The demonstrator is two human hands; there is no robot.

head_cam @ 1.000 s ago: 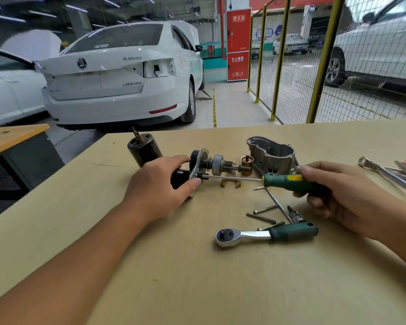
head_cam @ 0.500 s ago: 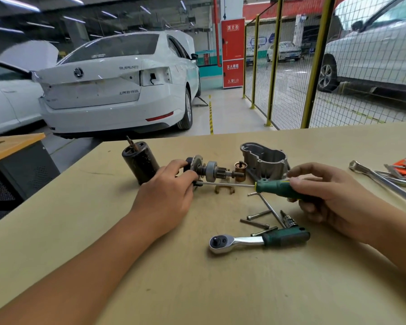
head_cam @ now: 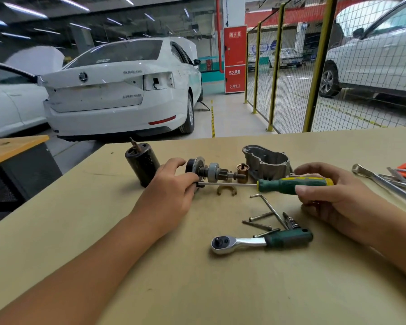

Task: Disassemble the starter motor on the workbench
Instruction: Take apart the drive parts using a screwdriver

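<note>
1. Here the left hand (head_cam: 171,195) is curled over the near end of the shaft assembly (head_cam: 211,171), with the thumb on the black disc; I think it holds this part down so that it cannot roll on the surface (head_cam: 150,277).
2. The right hand (head_cam: 333,198) grips the green and yellow handle of the screwdriver (head_cam: 291,185) between thumb and fingers. The thin blade runs left, almost flat, and its tip goes under the left fingers, so I cannot tell exactly what it touches. Probably it is there to pry or push something loose from the assembly.
3. The starter motor is already in several pieces along the far middle of the surface: the black motor body (head_cam: 142,164) stands tilted at the left, the shaft assembly lies beside it, then a small brass bush (head_cam: 242,170), then the grey housing (head_cam: 266,161) with its opening up.
4. A brass fork piece (head_cam: 226,190) lies just near of the blade.
5. Nearer, the ratchet (head_cam: 260,241), a hex key (head_cam: 268,208) and some loose bolts (head_cam: 259,220) lie together, probably kept in reach for later.
6. At the far right lie some wrenches (head_cam: 384,181).
</note>
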